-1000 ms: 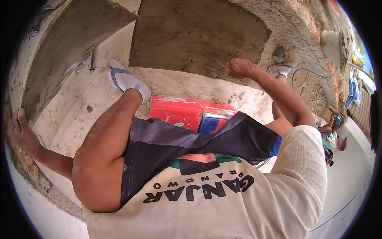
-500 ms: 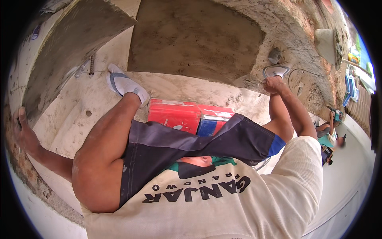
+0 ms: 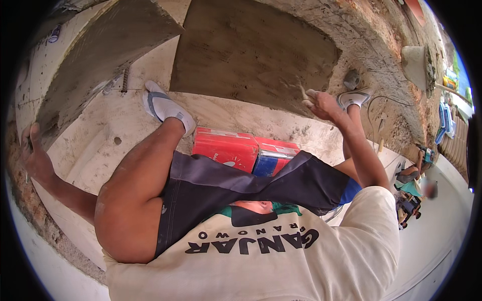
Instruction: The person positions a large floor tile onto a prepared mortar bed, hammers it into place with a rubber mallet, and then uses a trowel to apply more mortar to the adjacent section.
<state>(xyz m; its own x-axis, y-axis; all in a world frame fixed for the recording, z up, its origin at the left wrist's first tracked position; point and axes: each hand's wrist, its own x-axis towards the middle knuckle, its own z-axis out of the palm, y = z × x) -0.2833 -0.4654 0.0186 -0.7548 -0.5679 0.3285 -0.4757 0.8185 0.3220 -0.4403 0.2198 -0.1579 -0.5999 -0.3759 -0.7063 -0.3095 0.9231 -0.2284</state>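
Observation:
My right hand is above the lower right edge of a dark, wet plastered surface. Its fingers are bent together, with pale grey matter at the tips; a thin pale streak, apparently loose powder or mortar, trails from them toward the plaster. Exactly what they hold is too small to tell. At the far left my left hand rests by the lower edge of a second grey plastered face, thumb and fingers apart, the fingers partly hidden. Nothing shows in it.
Red boxes stand between my legs. My sandalled feet are on a dusty pale ledge. A grey lump and a thin cable lie by the right foot. A pale bucket is farther right; people sit beyond.
My right hand has moved left and away from the right foot to the plaster's edge, where the pale streak now shows. The view has shifted slightly; the left hand stays at the far left.

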